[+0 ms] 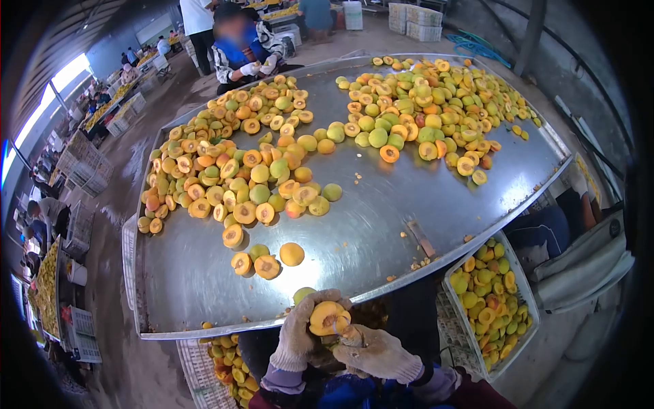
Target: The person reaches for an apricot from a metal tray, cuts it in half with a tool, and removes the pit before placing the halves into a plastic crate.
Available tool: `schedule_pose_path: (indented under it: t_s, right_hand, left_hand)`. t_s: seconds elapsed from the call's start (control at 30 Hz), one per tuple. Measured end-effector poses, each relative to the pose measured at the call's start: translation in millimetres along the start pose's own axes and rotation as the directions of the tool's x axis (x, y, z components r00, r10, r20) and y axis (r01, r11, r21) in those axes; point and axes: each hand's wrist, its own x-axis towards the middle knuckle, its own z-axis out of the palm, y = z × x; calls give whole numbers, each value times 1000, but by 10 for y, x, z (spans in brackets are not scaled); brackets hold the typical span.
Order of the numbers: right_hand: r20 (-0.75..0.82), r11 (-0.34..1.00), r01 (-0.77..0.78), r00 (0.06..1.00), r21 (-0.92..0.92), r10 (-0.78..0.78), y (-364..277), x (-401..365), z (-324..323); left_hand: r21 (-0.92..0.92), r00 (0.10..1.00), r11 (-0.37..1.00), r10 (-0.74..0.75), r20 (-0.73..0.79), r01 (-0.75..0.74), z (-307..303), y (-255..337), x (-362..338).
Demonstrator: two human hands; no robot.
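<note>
At the near edge of the metal table (354, 245), my gloved left hand (300, 330) is closed round a halved fruit (328, 318), its cut face with a brown centre turned up. My gloved right hand (381, 353) is closed beside it, fingertips at the fruit's lower right; a small brownish thing shows at those fingertips, too unclear to name. A green-yellow fruit (304, 295) lies at the table edge just behind my left hand. Farther in are a cut half (266, 266) and a whole orange fruit (291, 254).
Piles of halved fruit cover the table's left and far right. A wooden-handled tool (421, 238) lies near the front edge. A fruit crate (524, 320) stands below right, another (197, 368) below left. A person (238, 51) works across the table; others are farther off.
</note>
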Motion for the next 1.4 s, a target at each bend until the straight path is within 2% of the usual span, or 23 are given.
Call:
schedule_pose_path:
  t_s: [0.13,0.2,0.23,0.3,0.33,0.37,0.43,0.47,0.53,0.67,0.73,0.87,0.9,0.93,0.97,1.03,1.07,1.13,1.27,1.3,1.33,1.37,1.4]
  right_hand:
    - [3,992,-28,1000,-126,29,-148,-77,27]
    - [6,991,22,1000,-131,-22,-135,-109,52]
    - [12,988,72,997,-137,-71,-125,-121,72]
    - [31,994,40,999,-99,-37,-2,-82,149]
    - [48,998,7,999,-60,-4,46,-70,183]
    - [49,998,7,999,-59,-4,51,-80,195]
    - [124,998,5,992,56,-11,68,-118,217]
    - [124,998,5,992,55,-12,107,-117,213]
    - [240,952,-8,968,305,-69,211,-110,212]
    - [319,962,-25,945,271,-65,117,-168,148]
    - [447,930,-36,883,365,-142,194,-172,93]
    - [333,903,90,910,421,-246,305,-135,153]
    - [349,910,62,911,409,-219,277,-177,112]
    - [368,918,34,910,395,-192,185,-234,89]
    - [368,918,35,909,394,-193,106,-280,101]
    - [168,972,68,980,224,-107,-19,-327,153]
    - [168,972,68,980,225,-107,-36,-318,157]
    - [138,995,57,988,76,-67,-51,-295,160]
    - [86,983,185,979,-17,-183,258,-161,292]
    - [-25,788,475,850,-392,-525,318,-160,330]
    - [-10,612,557,735,-562,-678,336,-164,339]
    - [6,408,562,593,-720,-806,354,-168,348]
    - [-6,534,566,683,-628,-731,362,-183,345]
  left_hand:
    - [97,997,993,67,-45,-62,187,23,-163]
    - [-135,983,979,139,-122,-155,216,-107,-221]
    - [-136,983,979,138,-124,-154,230,-138,-250]
    - [59,948,968,252,-192,-245,314,-96,-277]
    - [154,937,965,246,-247,-213,377,-46,-320]
    - [154,937,965,246,-248,-213,397,-68,-328]
    - [261,869,897,421,-259,-357,443,-83,-359]
    - [261,869,897,422,-259,-358,439,-65,-371]
    - [576,865,759,473,-167,-304,441,38,-397]
    - [650,841,682,528,-121,-335,469,147,-417]
    - [788,779,492,626,-26,-370,508,198,-441]
    - [764,826,546,563,-29,-345,476,215,-457]
    - [475,925,839,361,-122,-265,477,252,-461]
    - [115,984,987,125,-128,-111,468,279,-471]
    - [116,983,987,127,-129,-113,428,262,-474]
    - [-55,991,990,130,-23,-131,341,186,-475]
    - [-55,991,990,128,-23,-129,370,165,-487]
    - [-50,959,977,192,-211,-206,480,98,-495]
    - [-52,925,955,270,-268,-294,553,-15,-559]
    - [19,890,934,345,-297,-356,576,-37,-584]
    - [90,851,907,418,-318,-411,600,-55,-600]
    - [91,853,908,416,-314,-409,637,-85,-610]
    - [148,814,870,492,-309,-470,681,-119,-622]
